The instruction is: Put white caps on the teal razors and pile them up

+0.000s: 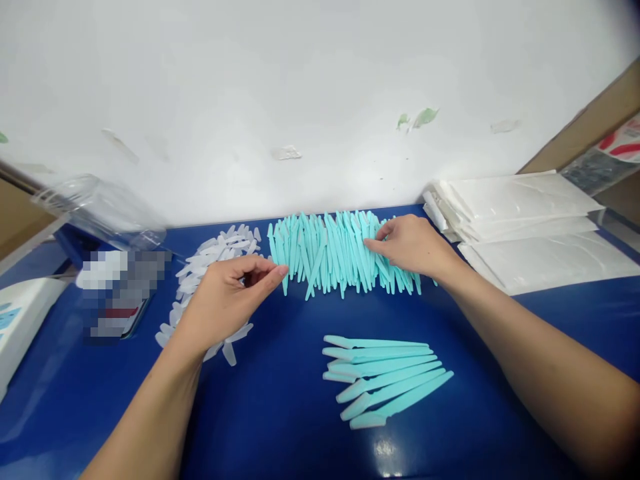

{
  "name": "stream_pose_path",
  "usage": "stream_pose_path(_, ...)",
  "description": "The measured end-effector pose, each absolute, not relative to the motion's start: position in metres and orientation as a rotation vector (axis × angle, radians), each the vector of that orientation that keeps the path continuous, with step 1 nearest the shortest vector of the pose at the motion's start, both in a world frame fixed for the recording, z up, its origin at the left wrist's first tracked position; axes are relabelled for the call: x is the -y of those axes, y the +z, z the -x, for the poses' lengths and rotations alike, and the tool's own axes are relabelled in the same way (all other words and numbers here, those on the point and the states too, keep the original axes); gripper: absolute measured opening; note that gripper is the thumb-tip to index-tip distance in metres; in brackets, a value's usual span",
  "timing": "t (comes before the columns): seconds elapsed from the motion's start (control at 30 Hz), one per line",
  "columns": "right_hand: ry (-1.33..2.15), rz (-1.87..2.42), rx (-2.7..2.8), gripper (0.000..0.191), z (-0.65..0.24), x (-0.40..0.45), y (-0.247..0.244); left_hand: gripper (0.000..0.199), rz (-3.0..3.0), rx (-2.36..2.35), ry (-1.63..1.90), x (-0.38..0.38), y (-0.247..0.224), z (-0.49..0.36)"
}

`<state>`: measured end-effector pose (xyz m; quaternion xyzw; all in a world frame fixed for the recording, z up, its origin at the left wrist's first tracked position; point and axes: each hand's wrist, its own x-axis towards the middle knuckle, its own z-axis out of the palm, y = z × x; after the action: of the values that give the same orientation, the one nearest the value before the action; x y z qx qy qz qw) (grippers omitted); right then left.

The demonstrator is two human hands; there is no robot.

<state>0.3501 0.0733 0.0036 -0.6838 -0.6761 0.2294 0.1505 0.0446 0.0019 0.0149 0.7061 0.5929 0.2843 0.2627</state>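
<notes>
A dense pile of slim turquoise razors (320, 257) lies along the wall. My right hand (407, 247) is at its right part, thumb and fingers closed on a turquoise razor among the others. My left hand (240, 293) is over the translucent white caps (220, 247), its thumb and index finger pinched near the pile's left end; whatever is between them is too small to make out. Closer to me, several turquoise razors with pale covers on their heads (370, 385) lie fanned out, heads to the left.
White flat packets (530, 200) are stacked at the right, beside a printed plastic bag (620, 150). On the left are a clear plastic container (100, 207), a partly blurred phone (135, 320) and a white device (30, 313). A white wall (320, 100) rises behind the blue table (270, 413).
</notes>
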Motion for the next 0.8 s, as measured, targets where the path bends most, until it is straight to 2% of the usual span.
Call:
stream_pose_path(0.3,1.081,1.855,1.569,0.022,-0.353,-0.078,-0.006,0.04,-1.916,-1.574,0.764,-0.001,0.015,-0.043)
stream_pose_path(0.47,1.118,1.767,1.421,0.029,-0.357,-0.076,-0.001,0.041,-1.916,-1.572,0.756,-0.002,0.017,-0.042)
stream_pose_path(0.57,1.099,1.682,1.382,0.027,-0.363,-0.067,0.01,0.042,-1.918,-1.603,0.768,-0.004,0.019,-0.037)
stream_pose_path(0.7,1.278,1.469,1.463,0.029,-0.37,-0.044,0.018,0.039,-1.93,-1.6,0.672,-0.009,0.024,-0.021)
stream_pose_path(0.8,1.35,1.375,1.747,0.024,-0.374,-0.023,0.014,0.036,-1.931,-1.556,0.471,-0.009,0.027,-0.002)
